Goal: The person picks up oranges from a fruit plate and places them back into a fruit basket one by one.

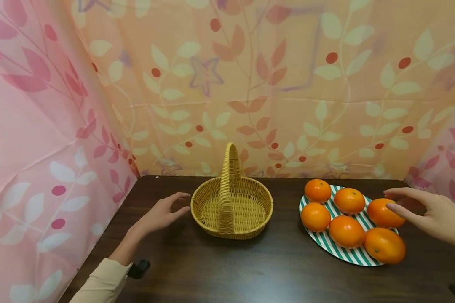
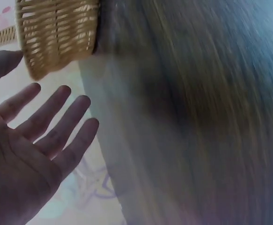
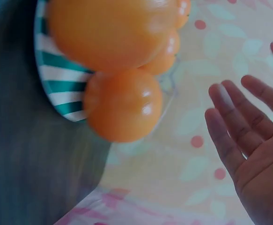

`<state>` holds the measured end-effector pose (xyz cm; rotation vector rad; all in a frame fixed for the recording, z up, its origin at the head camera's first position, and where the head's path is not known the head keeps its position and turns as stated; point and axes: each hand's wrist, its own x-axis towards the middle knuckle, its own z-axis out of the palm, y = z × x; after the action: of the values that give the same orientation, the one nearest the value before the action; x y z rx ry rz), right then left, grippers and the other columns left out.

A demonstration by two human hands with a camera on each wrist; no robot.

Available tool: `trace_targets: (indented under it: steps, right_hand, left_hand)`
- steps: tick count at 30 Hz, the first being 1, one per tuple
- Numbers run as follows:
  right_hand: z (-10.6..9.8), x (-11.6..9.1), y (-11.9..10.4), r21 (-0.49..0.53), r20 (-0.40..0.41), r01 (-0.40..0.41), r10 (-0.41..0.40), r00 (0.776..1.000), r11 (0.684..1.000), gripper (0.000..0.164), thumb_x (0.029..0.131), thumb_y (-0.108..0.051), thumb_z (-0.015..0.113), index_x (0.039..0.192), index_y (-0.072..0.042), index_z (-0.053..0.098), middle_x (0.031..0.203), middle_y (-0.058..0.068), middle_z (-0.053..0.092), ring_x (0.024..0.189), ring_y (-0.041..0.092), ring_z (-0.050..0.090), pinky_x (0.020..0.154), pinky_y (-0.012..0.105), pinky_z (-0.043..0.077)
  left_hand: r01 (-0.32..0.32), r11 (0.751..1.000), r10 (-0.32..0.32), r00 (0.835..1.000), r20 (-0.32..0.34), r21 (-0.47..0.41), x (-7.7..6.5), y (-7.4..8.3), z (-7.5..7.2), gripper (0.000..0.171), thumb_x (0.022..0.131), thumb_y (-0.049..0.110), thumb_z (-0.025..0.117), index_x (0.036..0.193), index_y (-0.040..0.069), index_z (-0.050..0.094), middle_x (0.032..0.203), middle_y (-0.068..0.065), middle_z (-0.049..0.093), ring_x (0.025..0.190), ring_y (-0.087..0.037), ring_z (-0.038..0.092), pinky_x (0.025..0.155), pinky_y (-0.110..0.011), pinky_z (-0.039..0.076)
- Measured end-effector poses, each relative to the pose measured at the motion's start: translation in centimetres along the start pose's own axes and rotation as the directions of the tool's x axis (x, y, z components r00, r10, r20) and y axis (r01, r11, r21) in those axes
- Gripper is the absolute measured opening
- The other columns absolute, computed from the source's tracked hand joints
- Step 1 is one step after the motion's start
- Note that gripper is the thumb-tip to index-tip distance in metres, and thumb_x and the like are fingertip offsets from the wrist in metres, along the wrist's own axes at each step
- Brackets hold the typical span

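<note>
Across the dark table (image 1: 258, 273), left hand (image 1: 162, 215), fingers spread, just beside the wicker basket (image 1: 250, 210); right hand (image 1: 436, 213), fingers extended and parted, near six orange fruits (image 1: 346, 231) on a striped plate (image 1: 358, 256); behind, floral cloth (image 1: 250, 84).

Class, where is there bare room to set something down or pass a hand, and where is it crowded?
Bare: the table between the basket and the striped plate; the table in front of both; the basket's inside. Crowded: the plate, with six orange fruits and the right hand close by, and the basket's left side, where the left hand is near.
</note>
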<state>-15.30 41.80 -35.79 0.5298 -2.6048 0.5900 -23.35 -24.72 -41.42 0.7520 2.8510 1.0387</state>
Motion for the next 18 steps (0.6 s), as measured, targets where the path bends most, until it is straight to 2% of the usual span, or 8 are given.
trace_targets:
  steps: [6, 11, 18]
  right_hand:
    - [0.6, -2.9, 1.2, 0.17, 0.049, -0.075, 0.068, 0.996, 0.983, 0.05, 0.081, 0.001, 0.084, 0.126, -0.004, 0.065, 0.106, -0.026, 0.064, 0.08, -0.001, 0.065, 0.068, 0.007, 0.046]
    - [1.3, -5.3, 1.7, 0.208, 0.057, -0.084, 0.073, 0.996, 0.975, 0.063, 0.078, 0.003, 0.085, 0.135, 0.0, 0.059, 0.119, -0.028, 0.06, 0.094, -0.007, 0.06, 0.071, 0.008, 0.046]
    - [2.3, -7.3, 2.2, 0.229, 0.058, -0.095, 0.084, 0.995, 0.969, 0.07, 0.074, 0.003, 0.087, 0.138, -0.002, 0.058, 0.122, -0.026, 0.06, 0.098, -0.008, 0.057, 0.071, 0.008, 0.044]
  left_hand:
    - [0.009, 0.996, -0.006, 0.999, 0.035, -0.094, 0.6, 0.6, 0.7, 0.05, 0.101, 0.021, 0.067, 0.145, 0.005, 0.05, 0.128, -0.015, 0.064, 0.114, -0.032, 0.064, 0.09, -0.051, 0.053]
    - [-0.013, 0.993, 0.018, 0.999, 0.048, -0.116, 0.6, 1.3, 0.6, 0.054, 0.1, 0.02, 0.069, 0.146, 0.001, 0.049, 0.137, -0.017, 0.059, 0.116, -0.03, 0.064, 0.091, -0.047, 0.053]
    - [-0.013, 0.994, 0.019, 0.999, 0.051, -0.104, 0.2, 1.2, 1.0, 0.06, 0.098, 0.023, 0.071, 0.147, -0.001, 0.047, 0.143, -0.022, 0.052, 0.116, -0.041, 0.062, 0.09, -0.051, 0.054]
